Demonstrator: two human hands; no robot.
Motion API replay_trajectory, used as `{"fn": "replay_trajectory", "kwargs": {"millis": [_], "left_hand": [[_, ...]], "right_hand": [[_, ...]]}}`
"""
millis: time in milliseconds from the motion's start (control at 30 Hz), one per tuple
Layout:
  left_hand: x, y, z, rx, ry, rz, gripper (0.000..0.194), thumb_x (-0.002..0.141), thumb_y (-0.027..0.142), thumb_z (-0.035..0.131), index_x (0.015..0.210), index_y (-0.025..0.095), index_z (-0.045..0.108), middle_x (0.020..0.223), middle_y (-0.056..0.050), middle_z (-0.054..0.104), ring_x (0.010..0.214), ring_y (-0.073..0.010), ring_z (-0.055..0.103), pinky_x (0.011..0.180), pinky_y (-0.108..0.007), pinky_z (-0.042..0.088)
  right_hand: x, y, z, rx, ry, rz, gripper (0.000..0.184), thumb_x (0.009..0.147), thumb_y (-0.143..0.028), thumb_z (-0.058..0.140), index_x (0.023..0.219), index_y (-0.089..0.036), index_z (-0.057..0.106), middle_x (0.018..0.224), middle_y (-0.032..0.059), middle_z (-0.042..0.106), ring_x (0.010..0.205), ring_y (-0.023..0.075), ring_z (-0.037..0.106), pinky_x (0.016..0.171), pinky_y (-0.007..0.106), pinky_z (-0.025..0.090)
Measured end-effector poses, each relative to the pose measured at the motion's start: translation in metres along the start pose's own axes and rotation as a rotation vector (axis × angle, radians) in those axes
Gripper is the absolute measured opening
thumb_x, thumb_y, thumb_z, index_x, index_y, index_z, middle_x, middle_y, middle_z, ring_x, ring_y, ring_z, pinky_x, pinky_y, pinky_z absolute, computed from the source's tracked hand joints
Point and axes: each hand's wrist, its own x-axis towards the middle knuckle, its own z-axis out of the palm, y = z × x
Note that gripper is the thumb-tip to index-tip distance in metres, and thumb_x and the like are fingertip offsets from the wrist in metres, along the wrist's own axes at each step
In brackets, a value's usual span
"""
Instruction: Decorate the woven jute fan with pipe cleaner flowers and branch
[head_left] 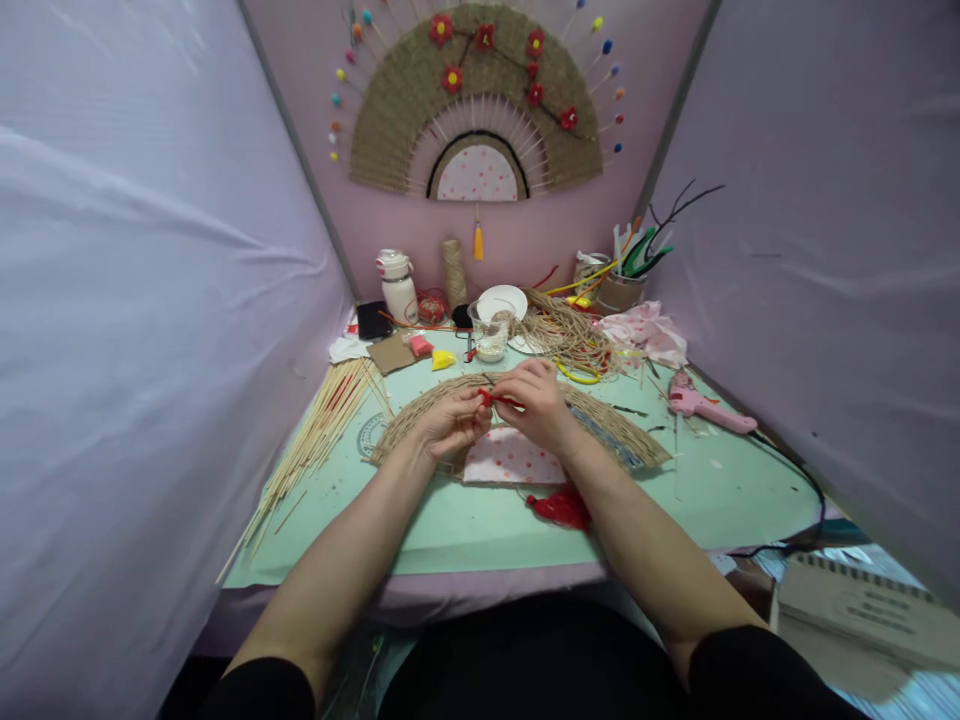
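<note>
My left hand and my right hand meet over a half-made woven jute fan lying on the mint-green mat. Between their pinched fingertips is a small red strip, held at both ends. The fan's centre is a white piece dotted with red. A red tassel lies just below my right wrist.
A bundle of thin wooden sticks lies at the left. A pink glue gun with its black cord rests at the right. Loose jute twine, a clear cup, a white bottle and a jar of tools crowd the back. A finished fan hangs on the wall.
</note>
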Motion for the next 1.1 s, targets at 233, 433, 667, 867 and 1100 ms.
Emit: {"fn": "replay_trajectory", "kwargs": {"millis": [233, 433, 667, 867, 1100], "left_hand": [[-0.004, 0.004, 0.003, -0.042, 0.012, -0.037, 0.018, 0.065, -0.002, 0.067, 0.077, 0.011, 0.064, 0.071, 0.000, 0.059, 0.059, -0.0037, 0.054, 0.059, -0.014, 0.045], [0.000, 0.005, -0.001, 0.289, -0.019, 0.305, 0.017, 0.061, 0.015, 0.078, 0.073, 0.011, 0.067, 0.075, -0.003, 0.063, 0.069, -0.0096, 0.058, 0.071, -0.023, 0.047], [0.000, 0.008, -0.002, 0.589, -0.060, 0.506, 0.011, 0.063, 0.020, 0.076, 0.070, 0.015, 0.069, 0.089, -0.001, 0.053, 0.073, -0.0093, 0.055, 0.071, -0.024, 0.047], [0.003, 0.005, -0.004, 0.705, -0.075, 0.484, 0.011, 0.062, 0.021, 0.077, 0.069, 0.016, 0.070, 0.085, -0.001, 0.051, 0.075, -0.0104, 0.053, 0.069, -0.023, 0.045], [0.004, 0.000, -0.002, 0.542, -0.090, 0.401, 0.018, 0.060, 0.023, 0.080, 0.066, 0.013, 0.067, 0.079, -0.001, 0.055, 0.074, -0.0098, 0.052, 0.068, -0.020, 0.041]], "right_hand": [[-0.006, -0.003, 0.004, -0.051, 0.016, -0.016, 0.009, 0.085, -0.029, 0.058, 0.087, -0.028, 0.066, 0.090, 0.0025, 0.068, 0.091, 0.0215, 0.051, 0.092, 0.042, 0.024], [0.000, -0.006, 0.007, 0.280, 0.024, 0.283, 0.020, 0.077, -0.030, 0.061, 0.095, -0.021, 0.060, 0.092, 0.0048, 0.063, 0.086, 0.0190, 0.054, 0.084, 0.036, 0.039], [0.003, -0.002, -0.001, 0.752, -0.213, 0.648, 0.022, 0.076, -0.037, 0.062, 0.080, -0.017, 0.067, 0.081, 0.0016, 0.066, 0.079, 0.0148, 0.057, 0.078, 0.029, 0.043], [-0.002, 0.007, 0.002, 0.906, -0.282, 0.727, 0.026, 0.067, -0.038, 0.072, 0.080, -0.016, 0.067, 0.079, 0.0018, 0.067, 0.072, 0.0133, 0.058, 0.069, 0.026, 0.043], [-0.001, 0.007, 0.005, 1.009, -0.254, 0.736, 0.020, 0.065, -0.033, 0.073, 0.074, -0.017, 0.064, 0.072, -0.0017, 0.063, 0.068, 0.0108, 0.055, 0.068, 0.024, 0.043]]}}
